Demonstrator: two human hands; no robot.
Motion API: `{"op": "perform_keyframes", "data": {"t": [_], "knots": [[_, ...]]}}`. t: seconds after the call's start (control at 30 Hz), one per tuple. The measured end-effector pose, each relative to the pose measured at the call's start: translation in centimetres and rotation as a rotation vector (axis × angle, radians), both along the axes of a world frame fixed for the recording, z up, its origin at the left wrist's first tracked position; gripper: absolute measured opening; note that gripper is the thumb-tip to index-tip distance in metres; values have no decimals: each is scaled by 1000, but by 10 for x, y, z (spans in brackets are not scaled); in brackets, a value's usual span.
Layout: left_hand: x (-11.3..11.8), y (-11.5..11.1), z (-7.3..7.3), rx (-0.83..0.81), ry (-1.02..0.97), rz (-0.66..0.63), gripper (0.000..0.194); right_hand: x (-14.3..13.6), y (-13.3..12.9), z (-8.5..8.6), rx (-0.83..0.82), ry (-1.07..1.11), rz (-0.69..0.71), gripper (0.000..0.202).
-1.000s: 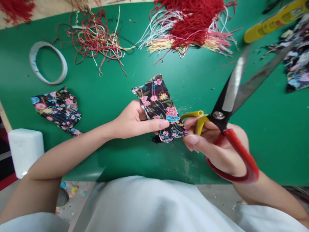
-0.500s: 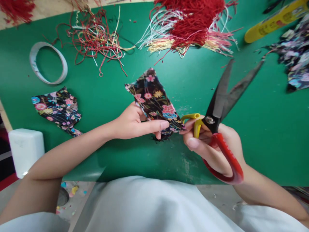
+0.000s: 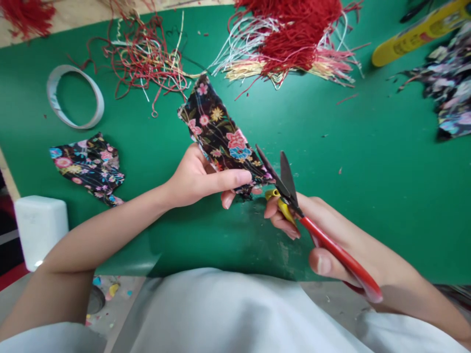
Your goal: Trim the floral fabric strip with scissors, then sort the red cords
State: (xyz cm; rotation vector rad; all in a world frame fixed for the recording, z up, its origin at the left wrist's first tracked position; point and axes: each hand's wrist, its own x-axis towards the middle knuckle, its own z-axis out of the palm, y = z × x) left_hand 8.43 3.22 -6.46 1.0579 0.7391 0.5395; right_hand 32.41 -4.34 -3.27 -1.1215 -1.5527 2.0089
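A strip of black floral fabric (image 3: pixel 221 132) is pinched in my left hand (image 3: pixel 195 184), the thumb on top near its lower end and the fingers beneath. My right hand (image 3: pixel 316 230) holds scissors (image 3: pixel 290 189) with one red and one yellow handle. The blades are parted and point up and left, close beside the fabric's lower right edge. Whether they touch the cloth I cannot tell. Another floral fabric piece (image 3: pixel 90 166) lies on the green table (image 3: pixel 368 171) at the left.
Tangled cords (image 3: pixel 147 59) and a red and white thread bundle (image 3: pixel 294 39) lie at the back. A white tape ring (image 3: pixel 99 105) and a white box (image 3: pixel 42 230) are at the left. At the right are a yellow tube (image 3: pixel 415 39) and fabric scraps (image 3: pixel 449 88).
The scissors have swung from pointing up and right to pointing up and left, their blades nearer together. The held fabric has shifted up and left, and its lower end has left my right fingers.
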Motion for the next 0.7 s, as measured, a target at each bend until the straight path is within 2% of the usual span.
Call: {"op": "perform_keyframes", "data": {"t": [0.5, 0.7], "knots": [[-3, -2, -7, 77, 27, 18, 48, -1, 1, -1, -27, 26, 3, 64], [-4, -3, -9, 78, 50, 23, 48, -3, 2, 3, -84, -4, -56, 67]]}}
